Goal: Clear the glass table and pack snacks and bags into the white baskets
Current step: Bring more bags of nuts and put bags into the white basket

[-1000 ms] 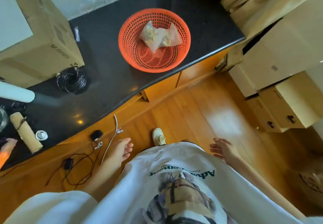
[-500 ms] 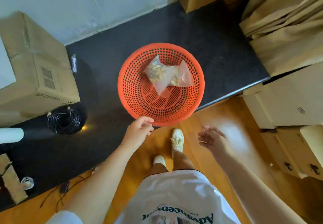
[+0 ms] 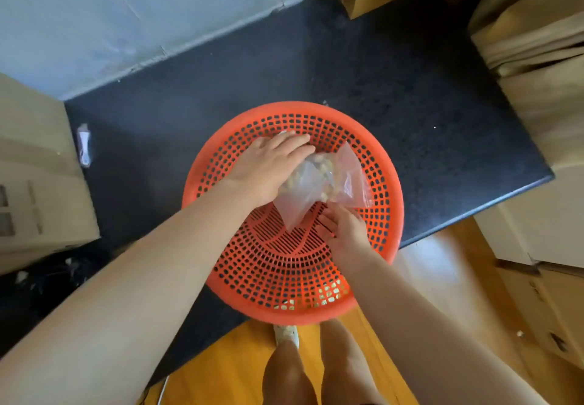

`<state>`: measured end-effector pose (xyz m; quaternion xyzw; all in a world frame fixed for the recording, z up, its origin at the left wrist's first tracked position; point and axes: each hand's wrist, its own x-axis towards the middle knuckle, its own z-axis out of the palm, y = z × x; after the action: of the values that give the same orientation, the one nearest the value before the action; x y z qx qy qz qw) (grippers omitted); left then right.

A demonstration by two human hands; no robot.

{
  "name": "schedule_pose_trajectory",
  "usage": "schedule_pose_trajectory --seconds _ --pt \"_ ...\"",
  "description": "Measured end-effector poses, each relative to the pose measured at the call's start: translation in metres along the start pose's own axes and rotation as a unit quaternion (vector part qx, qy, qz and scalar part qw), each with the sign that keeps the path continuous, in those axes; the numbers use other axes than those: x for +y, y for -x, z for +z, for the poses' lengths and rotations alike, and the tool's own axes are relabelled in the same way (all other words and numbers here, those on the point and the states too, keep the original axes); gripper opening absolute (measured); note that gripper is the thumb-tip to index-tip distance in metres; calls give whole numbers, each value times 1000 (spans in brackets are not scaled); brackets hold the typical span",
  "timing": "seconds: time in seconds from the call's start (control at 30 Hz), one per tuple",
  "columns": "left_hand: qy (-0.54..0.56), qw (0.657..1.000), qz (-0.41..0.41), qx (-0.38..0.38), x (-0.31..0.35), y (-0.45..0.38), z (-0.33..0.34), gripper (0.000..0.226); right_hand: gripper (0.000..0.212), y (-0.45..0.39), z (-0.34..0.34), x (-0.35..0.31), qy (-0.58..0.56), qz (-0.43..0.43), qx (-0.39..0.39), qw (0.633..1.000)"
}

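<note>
**Two Hands in the Orange Basket**

Dark and speckled, the desk ran along a pale grey wall. Brown cardboard boxes stood at both ends of it, one on the left and more on the right. Below the desk was a shiny wooden floor.

A round orange basket full of little holes sat on the desk, and its near edge stuck out past the desk's edge. Inside it, toward the back, lay a clear plastic snack bag with small tan pieces in it.

Both of the person's hands were inside the basket. The left hand lay flat on the left part of the bag, fingers spread and reaching over the top. Its grip was loose, pressing on the bag more than squeezing it. The right hand came up from below, with its fingers touching the bag's lower edge. Whether that grip had closed on the plastic could not be told, for the bag hid the fingertips.

A small wrapped thing lay on the desk near the left box.
</note>
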<state>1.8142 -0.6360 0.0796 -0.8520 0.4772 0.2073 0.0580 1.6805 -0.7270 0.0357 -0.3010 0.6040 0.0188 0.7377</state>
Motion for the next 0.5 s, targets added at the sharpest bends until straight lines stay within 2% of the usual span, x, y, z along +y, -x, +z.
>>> schedule_pose_trajectory --seconds 0.1,0.2,0.27,0.37,0.5 --pt "-71 993 57 -75 -11 -20 0 88 8 -11 3 8 -3 -7 15 1000" --pt "-102 984 76 -126 -19 -34 1 82 17 -18 5 15 -18 -6 32 999" --pt "-113 983 90 -116 -22 -41 1 77 11 -23 7 18 -30 -23 53 998" --pt "-157 980 110 -54 -26 -45 3 66 7 -27 11 19 -37 -45 86 995" --pt "-183 978 99 -24 -29 -29 9 29 3 -28 15 15 -52 -74 88 992"
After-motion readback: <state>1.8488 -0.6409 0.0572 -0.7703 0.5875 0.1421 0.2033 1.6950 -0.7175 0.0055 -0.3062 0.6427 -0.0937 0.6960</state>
